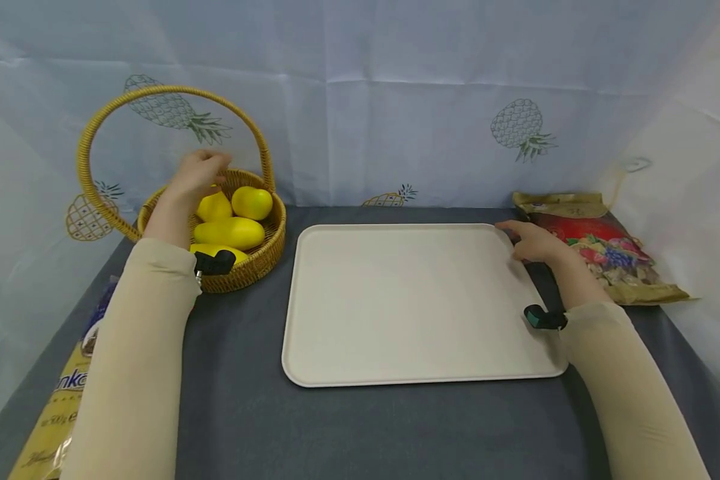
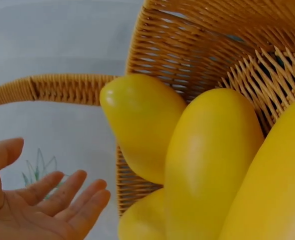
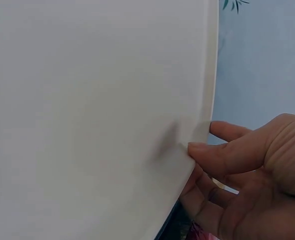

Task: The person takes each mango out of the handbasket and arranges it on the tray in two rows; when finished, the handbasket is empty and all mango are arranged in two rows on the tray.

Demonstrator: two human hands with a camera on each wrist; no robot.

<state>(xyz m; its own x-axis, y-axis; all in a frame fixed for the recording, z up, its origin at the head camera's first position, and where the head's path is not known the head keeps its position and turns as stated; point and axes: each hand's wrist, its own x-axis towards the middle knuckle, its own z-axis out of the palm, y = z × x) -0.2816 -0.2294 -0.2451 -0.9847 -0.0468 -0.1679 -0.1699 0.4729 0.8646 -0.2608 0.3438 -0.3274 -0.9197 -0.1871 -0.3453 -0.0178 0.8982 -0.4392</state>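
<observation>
A yellow wicker basket (image 1: 278,235) with a tall hooped handle stands at the left, holding several yellow fruits. Among them are a rounded one (image 1: 253,203), a long smooth one (image 1: 231,233) and, in the left wrist view, one with a narrowed tip (image 2: 140,120). Over the basket's far side, inside the handle's hoop, is my left hand (image 1: 192,179). Its fingers are spread and loosely bent, palm bare (image 2: 42,210). My right hand (image 1: 537,243) pinches the far right corner of a cream rectangular tray (image 1: 414,300), thumb on top and fingers at the edge and underneath.
A gold and red bag (image 1: 606,250) with a fruit picture lies right of the tray, beside my right hand. At the left edge, a yellow bag (image 1: 51,420) is partly covered by my left sleeve. A pineapple-print cloth (image 1: 348,120) hangs behind the dark grey tabletop (image 1: 360,430).
</observation>
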